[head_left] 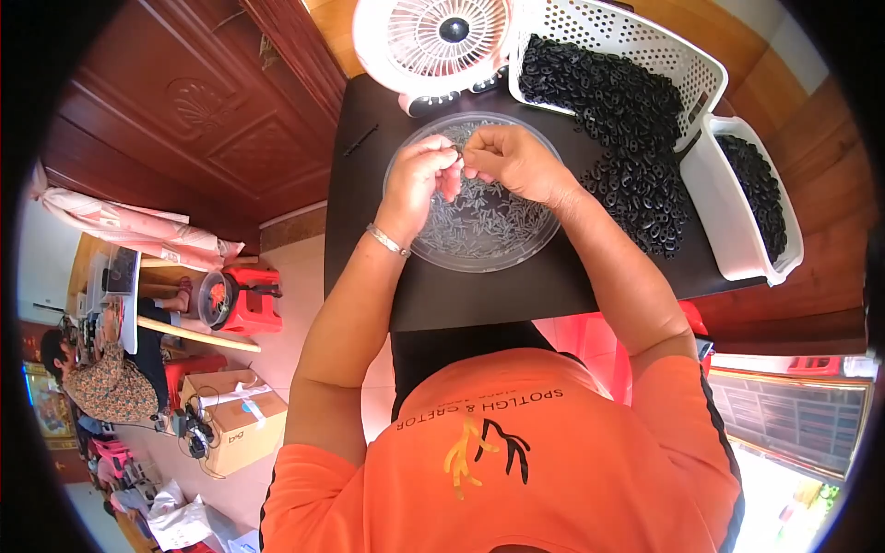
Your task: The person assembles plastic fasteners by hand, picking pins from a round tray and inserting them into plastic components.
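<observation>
Hand L (419,182), hand R (522,166): each grip on 1 dk. pc. (459,151) over 1 tub (479,267)

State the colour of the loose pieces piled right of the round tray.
The pieces are black, best seen in the head view.

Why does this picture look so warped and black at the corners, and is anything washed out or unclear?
Head view: the fisheye lens leaves a black rim, and the co-worker near its left looks tipped sideways; head view: glare whitens the opening at lower right; head view: detail between left hand and right hand is too small to tell.
</observation>
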Action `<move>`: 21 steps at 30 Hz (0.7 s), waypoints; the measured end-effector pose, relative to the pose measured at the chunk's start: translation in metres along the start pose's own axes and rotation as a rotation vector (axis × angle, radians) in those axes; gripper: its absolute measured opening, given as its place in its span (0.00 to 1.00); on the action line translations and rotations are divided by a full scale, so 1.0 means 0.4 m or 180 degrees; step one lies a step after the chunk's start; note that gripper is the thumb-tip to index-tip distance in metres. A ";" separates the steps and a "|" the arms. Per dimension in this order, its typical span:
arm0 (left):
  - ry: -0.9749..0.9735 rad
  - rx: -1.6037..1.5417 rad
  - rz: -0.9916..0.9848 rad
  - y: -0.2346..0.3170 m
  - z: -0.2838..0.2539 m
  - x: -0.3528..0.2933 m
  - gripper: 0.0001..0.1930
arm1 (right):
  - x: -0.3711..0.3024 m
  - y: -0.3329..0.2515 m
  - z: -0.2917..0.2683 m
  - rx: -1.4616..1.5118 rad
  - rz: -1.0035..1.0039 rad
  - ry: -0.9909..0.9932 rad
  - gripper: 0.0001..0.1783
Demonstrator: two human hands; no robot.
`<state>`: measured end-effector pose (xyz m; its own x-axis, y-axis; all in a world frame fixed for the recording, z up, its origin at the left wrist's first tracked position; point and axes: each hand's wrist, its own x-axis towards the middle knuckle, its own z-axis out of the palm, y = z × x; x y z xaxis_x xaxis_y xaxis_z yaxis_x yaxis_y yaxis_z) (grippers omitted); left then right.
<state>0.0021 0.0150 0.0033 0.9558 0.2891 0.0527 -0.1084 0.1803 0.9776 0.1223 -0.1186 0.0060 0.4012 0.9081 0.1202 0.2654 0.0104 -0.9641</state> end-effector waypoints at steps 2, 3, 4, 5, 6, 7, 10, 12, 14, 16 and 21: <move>0.0046 -0.0146 -0.0049 0.001 -0.004 0.000 0.08 | -0.003 -0.003 0.005 -0.0121 -0.0073 0.0030 0.09; 0.0044 -0.0147 -0.0047 0.001 -0.004 0.000 0.08 | -0.004 -0.004 0.006 -0.0239 -0.0141 0.0065 0.09; 0.0075 -0.0196 -0.0079 0.001 -0.003 0.000 0.08 | -0.004 -0.002 0.005 -0.0242 -0.0141 0.0066 0.09; 0.0105 -0.0245 -0.0110 0.002 -0.002 0.000 0.08 | -0.003 0.001 0.005 -0.0205 -0.0180 0.0087 0.09; 0.0110 -0.0244 -0.0108 0.000 -0.006 0.001 0.08 | -0.003 0.002 0.006 -0.0165 -0.0221 0.0102 0.09; 0.0113 -0.0097 -0.0063 -0.003 -0.012 0.003 0.08 | -0.002 -0.001 0.005 -0.0164 -0.0223 0.0098 0.09; 0.0092 0.0264 0.0043 -0.003 -0.016 0.003 0.08 | -0.003 -0.014 -0.002 -0.0226 0.0040 0.0299 0.10; 0.0068 0.0480 0.0107 -0.006 -0.010 0.003 0.07 | -0.003 -0.017 -0.006 -0.0368 0.0073 0.0245 0.12; 0.0150 0.1177 0.0826 -0.018 0.003 0.003 0.06 | -0.005 -0.015 -0.003 -0.0365 0.0101 0.0198 0.13; 0.0129 0.1533 0.1115 -0.025 0.000 0.006 0.05 | -0.004 -0.012 -0.002 -0.0360 0.0127 0.0143 0.13; -0.0006 0.1845 0.1315 -0.022 0.008 0.003 0.05 | -0.009 -0.024 -0.006 -0.0222 0.0453 -0.0015 0.15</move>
<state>0.0052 0.0107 -0.0045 0.8684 0.2241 0.4422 -0.2998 -0.4730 0.8285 0.1205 -0.1228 0.0154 0.4351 0.9002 -0.0176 0.2665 -0.1474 -0.9525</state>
